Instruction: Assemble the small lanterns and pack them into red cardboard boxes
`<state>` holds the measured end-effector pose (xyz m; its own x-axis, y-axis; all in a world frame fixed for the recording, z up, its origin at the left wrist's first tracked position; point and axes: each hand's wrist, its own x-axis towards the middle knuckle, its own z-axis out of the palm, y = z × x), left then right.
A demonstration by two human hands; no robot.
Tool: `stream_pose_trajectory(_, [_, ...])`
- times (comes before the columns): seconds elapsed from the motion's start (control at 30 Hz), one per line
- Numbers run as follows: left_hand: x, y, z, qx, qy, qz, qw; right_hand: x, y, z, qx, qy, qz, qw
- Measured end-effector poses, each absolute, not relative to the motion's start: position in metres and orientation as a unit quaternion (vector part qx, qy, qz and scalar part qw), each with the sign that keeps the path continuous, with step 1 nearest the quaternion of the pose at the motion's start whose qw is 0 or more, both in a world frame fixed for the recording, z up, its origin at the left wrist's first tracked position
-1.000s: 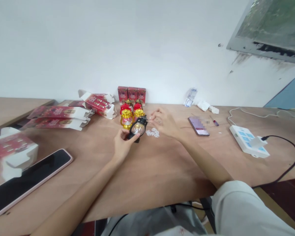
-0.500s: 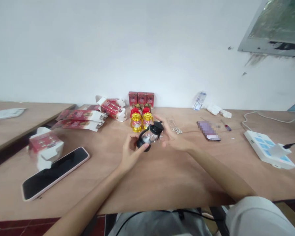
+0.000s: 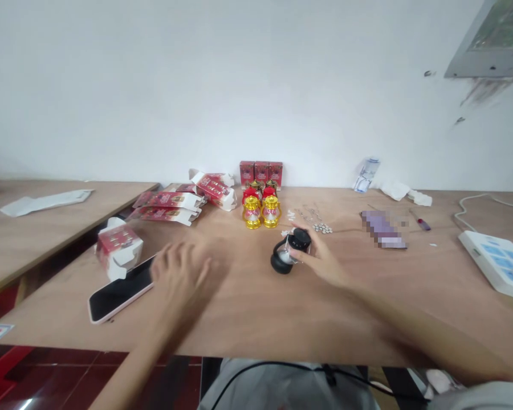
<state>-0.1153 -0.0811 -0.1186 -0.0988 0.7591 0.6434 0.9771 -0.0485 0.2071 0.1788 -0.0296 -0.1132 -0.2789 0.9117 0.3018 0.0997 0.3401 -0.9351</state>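
lantern (image 3: 287,254) leans, grasped by the right hand (image 3: 322,263); left hand (image 3: 178,270), loosely spread, is near phone (image 3: 118,294).

We find open passage across the table (image 3: 239,324) at lower centre, between the left hand (image 3: 178,272) and the black lantern (image 3: 281,264). Gold lanterns (image 3: 252,215) at centre obstruct the way to the wall (image 3: 154,85); at left, we note a carton (image 3: 118,245) obstructing.

left hand (image 3: 177,274) off the black lantern (image 3: 280,263), swung out by the pink-edged phone (image 3: 116,296); right hand (image 3: 322,261) now holds it alone
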Motion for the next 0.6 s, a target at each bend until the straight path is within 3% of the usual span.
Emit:
stream_pose_trajectory(0.1, [-0.150,-0.094,-0.127,-0.592,-0.734,-0.215,0.253,0.190,-0.032,-0.115,-0.419,-0.709,0.384,0.417])
stream_pose_trajectory(0.23, [-0.168,-0.100,-0.135,-0.608,-0.742,-0.130,0.251,0.194,-0.037,-0.114,-0.424,-0.735,0.370,0.379])
stream_pose_trajectory(0.43, [-0.154,-0.095,-0.134,-0.646,-0.703,-0.175,0.240,0.190,-0.041,-0.127,-0.413,-0.721,0.368,0.418])
stream_pose_trajectory(0.6, [-0.085,-0.096,-0.118,-0.810,-0.533,-0.220,0.106,0.186,-0.040,-0.147,-0.382,-0.687,0.420,0.453])
